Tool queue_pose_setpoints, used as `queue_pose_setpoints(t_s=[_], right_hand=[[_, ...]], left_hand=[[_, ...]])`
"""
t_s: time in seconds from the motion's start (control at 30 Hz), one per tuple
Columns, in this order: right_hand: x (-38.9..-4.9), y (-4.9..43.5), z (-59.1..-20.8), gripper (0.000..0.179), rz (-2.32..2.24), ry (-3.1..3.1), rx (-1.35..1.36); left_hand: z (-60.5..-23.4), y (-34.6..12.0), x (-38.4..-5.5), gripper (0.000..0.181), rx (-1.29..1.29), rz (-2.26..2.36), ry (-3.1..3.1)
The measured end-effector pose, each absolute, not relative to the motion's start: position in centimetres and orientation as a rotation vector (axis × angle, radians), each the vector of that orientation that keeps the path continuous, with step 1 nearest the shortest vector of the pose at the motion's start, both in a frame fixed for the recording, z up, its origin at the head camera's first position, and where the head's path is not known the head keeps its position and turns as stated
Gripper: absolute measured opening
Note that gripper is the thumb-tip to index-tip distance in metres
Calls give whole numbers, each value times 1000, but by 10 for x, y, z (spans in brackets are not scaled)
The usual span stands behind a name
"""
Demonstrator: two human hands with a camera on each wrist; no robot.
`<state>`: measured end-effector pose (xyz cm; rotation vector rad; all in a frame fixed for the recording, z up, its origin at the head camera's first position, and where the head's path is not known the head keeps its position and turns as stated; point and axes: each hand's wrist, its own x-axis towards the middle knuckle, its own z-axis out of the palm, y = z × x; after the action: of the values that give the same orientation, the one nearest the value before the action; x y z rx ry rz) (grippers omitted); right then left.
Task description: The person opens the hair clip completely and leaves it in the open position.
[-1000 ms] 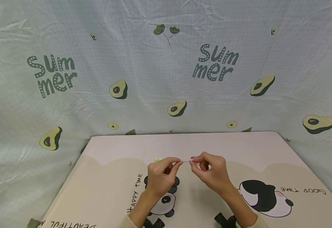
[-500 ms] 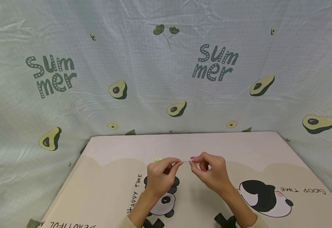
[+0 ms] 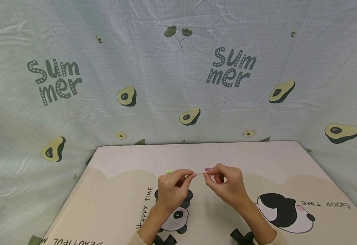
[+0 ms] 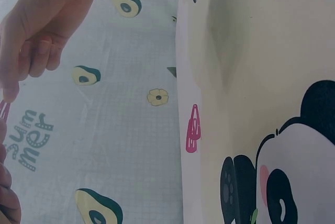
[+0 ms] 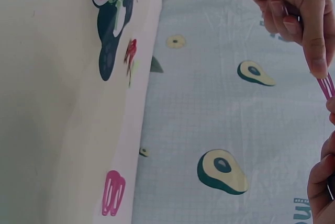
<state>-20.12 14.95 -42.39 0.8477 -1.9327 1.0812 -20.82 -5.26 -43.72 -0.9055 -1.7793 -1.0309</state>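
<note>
And here it is, fingertips facing fingertips: the left hand point(image 3: 173, 186) pinches one end of a pink hair clip point(image 5: 327, 88), the right hand point(image 3: 229, 183) pinches the other, and the clip hangs between them above the tabletop point(image 3: 114, 197). The way to play this, I'd judge: light pressure right at the ends, middle uncovered, wrists level against twisting (something this slim could easily slip). Spare pink clips point(image 5: 113, 193) lie overlapped near the far edge.
</note>
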Motion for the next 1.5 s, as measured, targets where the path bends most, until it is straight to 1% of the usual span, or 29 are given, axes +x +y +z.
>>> queue_pose_setpoints(t_s=[0.1, 0.2, 0.57, 1.27, 1.43, 1.5], right_hand=[[-201, 150, -424, 27, 1082, -1932, 846], [-201, 150, -424, 27, 1080, -1933, 845], [-202, 150, -424, 27, 1092, -1925, 855], [-201, 149, -425, 27, 1103, -1916, 859], [-202, 150, -426, 27, 1105, -1914, 857], [-202, 150, -426, 27, 1103, -1915, 857]], left_hand=[[-437, -52, -208, 7, -909, -1036, -1778], [-437, -52, -208, 8, -913, -1040, -1777], [-437, -52, -208, 5, -908, -1050, -1784], [-437, -52, -207, 6, -898, -1044, -1786], [-437, -51, -207, 1, -900, -1042, -1784], [-437, -51, -207, 1, -901, -1039, -1783]])
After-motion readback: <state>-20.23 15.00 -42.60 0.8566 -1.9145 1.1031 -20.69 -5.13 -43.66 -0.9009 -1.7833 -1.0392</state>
